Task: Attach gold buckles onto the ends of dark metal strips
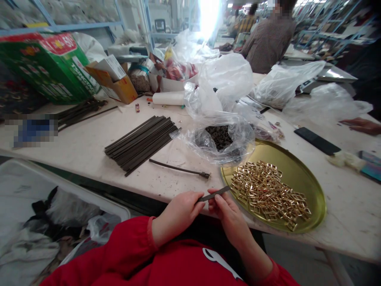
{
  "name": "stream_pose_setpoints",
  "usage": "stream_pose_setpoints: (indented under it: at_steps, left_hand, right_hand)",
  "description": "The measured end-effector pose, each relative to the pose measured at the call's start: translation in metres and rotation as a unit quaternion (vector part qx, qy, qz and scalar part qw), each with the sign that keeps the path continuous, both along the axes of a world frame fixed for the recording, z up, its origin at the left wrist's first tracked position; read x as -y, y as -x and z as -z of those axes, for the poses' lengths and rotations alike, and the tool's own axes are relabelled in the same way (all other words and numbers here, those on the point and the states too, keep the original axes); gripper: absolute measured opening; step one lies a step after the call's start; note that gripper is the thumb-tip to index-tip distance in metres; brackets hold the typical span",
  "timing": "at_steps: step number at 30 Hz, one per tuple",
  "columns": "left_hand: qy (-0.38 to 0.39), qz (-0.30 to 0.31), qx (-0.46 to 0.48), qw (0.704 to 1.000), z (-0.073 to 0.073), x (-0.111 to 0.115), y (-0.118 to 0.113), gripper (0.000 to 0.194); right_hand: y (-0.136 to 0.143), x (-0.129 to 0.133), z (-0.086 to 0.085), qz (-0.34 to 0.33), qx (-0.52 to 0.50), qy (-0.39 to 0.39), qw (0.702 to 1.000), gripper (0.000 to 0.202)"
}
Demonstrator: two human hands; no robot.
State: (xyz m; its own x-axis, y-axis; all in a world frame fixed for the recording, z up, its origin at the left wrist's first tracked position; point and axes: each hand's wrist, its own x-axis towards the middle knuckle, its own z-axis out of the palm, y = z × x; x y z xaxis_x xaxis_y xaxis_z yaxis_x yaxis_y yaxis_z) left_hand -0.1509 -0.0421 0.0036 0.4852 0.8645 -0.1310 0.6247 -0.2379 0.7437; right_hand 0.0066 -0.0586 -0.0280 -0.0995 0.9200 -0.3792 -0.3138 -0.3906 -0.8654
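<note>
by the near edge of the long white counter (83, 143), we hold a thin, flat, dark strip (224, 190) with both hands, likely to keep it steady. our left hand (181, 212) pinches one part, our right hand (230, 216) another; each grip is nearly closed. the round gold tray (315, 194) probably keeps the small shiny gold buckles (268, 192) together.

A green box (55, 75) stands beside an open orange carton (126, 88).
</note>
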Motion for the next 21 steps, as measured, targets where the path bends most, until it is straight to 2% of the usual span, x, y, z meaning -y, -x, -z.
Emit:
stream_pose_setpoints:
  at_steps: [4,6,11,17,19,21]
  left_hand:
    - [0.073,0.036,0.012,0.997,-0.006,0.0,0.004,0.03]
    - [0.092,0.041,0.009,0.995,-0.006,0.0,0.004,0.026]
    - [0.087,0.033,-0.046,0.995,-0.002,0.001,0.001,0.028]
    - [0.09,0.022,-0.012,0.996,-0.003,0.0,-0.007,0.026]
    - [0.093,0.028,-0.017,0.995,-0.002,-0.002,-0.009,0.026]
    - [0.1,0.036,-0.025,0.994,-0.002,-0.006,-0.009,0.026]
  right_hand:
    - [-0.006,-0.002,-0.007,-0.036,0.046,-0.04,0.998,0.033]
    - [-0.007,-0.003,-0.007,-0.031,0.079,-0.052,0.995,0.033]
    - [-0.002,-0.001,-0.002,-0.01,0.143,-0.07,0.987,0.037]
    - [0.009,0.001,0.004,-0.014,0.103,-0.087,0.991,0.033]
    - [0.007,0.0,0.006,-0.035,0.102,-0.094,0.99,0.032]
    - [-0.005,-0.002,0.005,-0.083,0.131,-0.119,0.981,0.03]
